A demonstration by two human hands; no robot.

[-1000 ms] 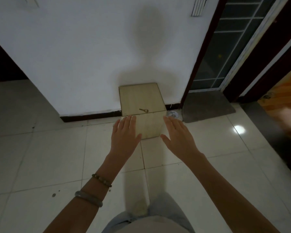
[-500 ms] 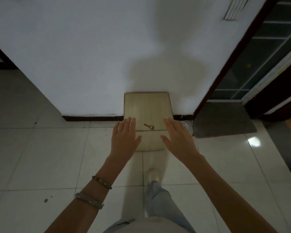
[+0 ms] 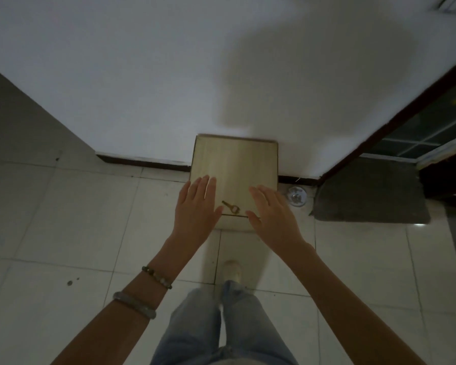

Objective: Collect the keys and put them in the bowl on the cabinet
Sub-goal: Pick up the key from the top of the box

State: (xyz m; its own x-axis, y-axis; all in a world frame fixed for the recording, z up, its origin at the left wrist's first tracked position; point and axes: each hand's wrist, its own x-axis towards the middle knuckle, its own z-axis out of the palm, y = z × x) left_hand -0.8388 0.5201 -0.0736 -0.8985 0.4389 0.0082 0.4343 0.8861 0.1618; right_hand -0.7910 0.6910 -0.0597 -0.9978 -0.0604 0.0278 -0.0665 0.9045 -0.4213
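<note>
A small brass key [image 3: 231, 207] lies near the front edge of a light wooden box-like cabinet [image 3: 234, 164] that stands against the white wall. My left hand [image 3: 198, 209] hovers flat just left of the key, fingers apart, holding nothing. My right hand [image 3: 273, 216] hovers flat just right of the key, also empty. The key sits between the two hands, untouched. A small glass bowl [image 3: 296, 196] rests on the floor right of the cabinet, by the wall.
A dark grey doormat [image 3: 369, 191] lies at the right before a dark-framed glass door [image 3: 429, 122]. Pale floor tiles [image 3: 63, 219] spread left and below. My jeans leg and shoe [image 3: 232, 272] stand just short of the cabinet.
I have stepped closer, so the cabinet and key now appear larger and more from above. Both hands stay flat and empty, now on either side of the key.
</note>
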